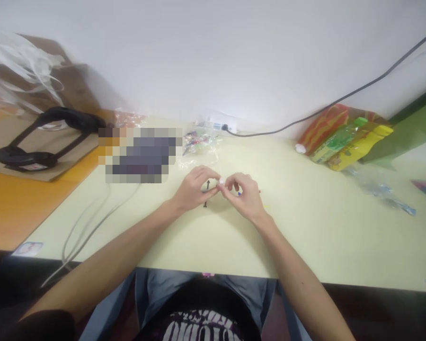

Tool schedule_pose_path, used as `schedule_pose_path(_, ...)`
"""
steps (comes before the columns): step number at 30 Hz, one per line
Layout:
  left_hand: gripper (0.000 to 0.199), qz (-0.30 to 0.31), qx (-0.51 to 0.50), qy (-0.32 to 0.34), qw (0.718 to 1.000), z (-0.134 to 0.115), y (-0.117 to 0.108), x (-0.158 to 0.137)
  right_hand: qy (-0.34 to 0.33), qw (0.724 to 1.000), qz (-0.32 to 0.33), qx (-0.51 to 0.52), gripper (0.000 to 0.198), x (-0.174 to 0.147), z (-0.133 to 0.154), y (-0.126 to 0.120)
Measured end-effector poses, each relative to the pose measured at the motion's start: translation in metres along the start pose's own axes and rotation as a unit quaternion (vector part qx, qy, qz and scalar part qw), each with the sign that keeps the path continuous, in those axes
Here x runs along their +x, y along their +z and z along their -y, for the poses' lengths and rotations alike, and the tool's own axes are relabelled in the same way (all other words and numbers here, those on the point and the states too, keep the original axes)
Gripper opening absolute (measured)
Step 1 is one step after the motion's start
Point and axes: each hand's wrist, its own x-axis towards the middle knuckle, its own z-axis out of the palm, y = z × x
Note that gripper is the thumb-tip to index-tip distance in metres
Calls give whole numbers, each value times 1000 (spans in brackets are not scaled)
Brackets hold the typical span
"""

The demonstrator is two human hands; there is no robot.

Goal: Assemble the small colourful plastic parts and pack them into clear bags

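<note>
Open tabletop (213,248) nearside — cables (96,225) left

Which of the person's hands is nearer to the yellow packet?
Right. The right hand is to the left of the yellow packet and nearer the person, not touching it; the left hand is farther left, beyond the right hand.

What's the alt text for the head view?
The left hand and right hand meet at a small white piece above a pale table. A black part shows beyond the left fingers; behind are a clear bag and, at right, colourful packets.
</note>
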Motion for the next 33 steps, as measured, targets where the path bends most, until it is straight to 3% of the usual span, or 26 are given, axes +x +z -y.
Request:
schedule_pose_path(8, 20, -28, 31, 7, 999, 2, 2, 1, 2, 999, 31, 8, 15, 1, -5, -6)
schedule_pose_path(16, 17, -52, 39, 9, 998, 2, 2, 3, 54, 997, 31, 39, 13, 2, -3, 2)
schedule_pose_path(33, 17, -96, 59, 53, 992, 5, 10, 5, 55, 988, -56, -136, 18, -4, 7, 18)
